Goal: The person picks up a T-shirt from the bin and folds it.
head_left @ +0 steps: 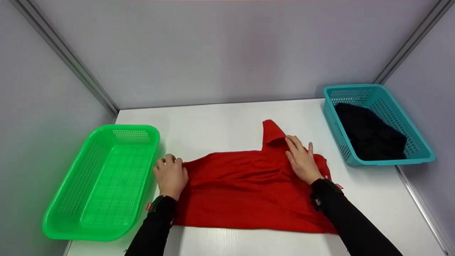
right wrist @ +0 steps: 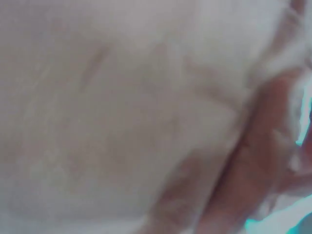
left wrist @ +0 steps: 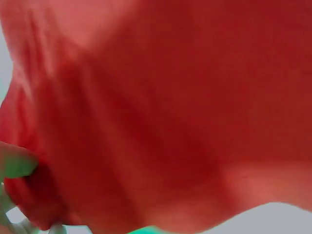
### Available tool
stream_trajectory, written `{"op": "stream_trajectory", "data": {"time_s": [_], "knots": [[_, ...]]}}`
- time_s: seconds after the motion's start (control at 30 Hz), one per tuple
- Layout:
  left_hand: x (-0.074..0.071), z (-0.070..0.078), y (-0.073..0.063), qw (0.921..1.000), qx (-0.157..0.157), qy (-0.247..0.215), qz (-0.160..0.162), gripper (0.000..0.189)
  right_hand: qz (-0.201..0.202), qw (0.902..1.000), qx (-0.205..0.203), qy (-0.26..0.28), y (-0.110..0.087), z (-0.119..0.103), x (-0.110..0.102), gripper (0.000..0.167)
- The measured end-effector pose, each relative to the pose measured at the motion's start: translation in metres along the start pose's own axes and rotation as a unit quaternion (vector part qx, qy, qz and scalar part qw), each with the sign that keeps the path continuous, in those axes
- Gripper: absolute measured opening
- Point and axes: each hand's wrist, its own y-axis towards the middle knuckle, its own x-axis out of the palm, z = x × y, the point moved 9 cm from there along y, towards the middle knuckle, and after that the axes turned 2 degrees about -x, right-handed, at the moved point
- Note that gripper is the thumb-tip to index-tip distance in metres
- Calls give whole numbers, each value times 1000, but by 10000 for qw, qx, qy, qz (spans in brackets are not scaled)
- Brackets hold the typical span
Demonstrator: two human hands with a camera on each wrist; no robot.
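A red T-shirt lies spread and creased on the white table, with a sleeve-like flap sticking out at its far side. My left hand pinches the shirt's left end, its fingers curled at the edge. In the left wrist view the thumb presses on the red cloth, which fills most of the picture. My right hand rests on the right part of the shirt, fingers fairly straight, fingertips at the base of the flap. The right wrist view is blurred, with fingers at its right side.
To the left stands a bright green plastic basket with nothing in it, close beside my left hand. A teal basket holding black cloth stands at the back right. Grey panels enclose the white table.
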Motion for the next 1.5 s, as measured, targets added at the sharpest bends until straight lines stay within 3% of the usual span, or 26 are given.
{"op": "stream_trajectory", "data": {"time_s": [0.1, 0.23, 0.33, 0.4, 0.5, 0.6, 0.67, 0.77, 0.87, 0.93, 1.0, 1.13, 1.33, 1.5], "knots": [[-12, 15, -4, 9986, 483, -152, 165, 11, 345, 9954, -620, 648, -10, -15, -18, 52], [-21, 31, -12, 9936, 1102, -231, 46, 14, 440, 9851, -1279, 1060, -37, -22, -32, 52], [-23, 37, -18, 9895, 1430, -191, -52, 18, 480, 9832, -1231, 1259, -53, -10, -37, 45], [-21, 37, -21, 9885, 1502, -127, -150, 18, 483, 9881, -815, 1215, -58, 5, -37, 39], [-14, 33, -24, 9895, 1380, -53, -424, 16, 357, 9953, 210, 881, -60, 33, -34, 36], [-5, 28, -27, 9908, 1087, -107, -802, 17, 209, 9930, 1116, 336, -62, 53, -30, 43], [0, 27, -28, 9904, 931, -158, -1007, 16, 479, 9934, 1045, -59, -60, 51, -29, 45], [4, 30, -31, 9894, 964, -110, -1083, 14, 1074, 9908, 155, -815, -54, 25, -27, 39], [2, 35, -32, 9884, 1211, -16, -913, 13, 977, 9839, -506, -1410, -47, 0, -13, 40], [1, 36, -33, 9877, 1358, 8, -780, 13, 519, 9862, -356, -1530, -41, -2, 1, 46], [-1, 37, -33, 9875, 1423, -52, -673, 12, 149, 9876, 40, -1560, -36, 5, 11, 51], [-6, 33, -31, 9904, 1284, -226, -463, 13, 115, 9840, 476, -1715, -30, 14, 16, 44], [-13, 22, -20, 9956, 757, -341, -427, 12, 683, 9806, 275, -1816, -20, 14, 3, 11], [-23, 11, -3, 9978, 253, -441, -436, 9, 1622, 9758, 691, -1293, -7, 22, -36, 10]]}}
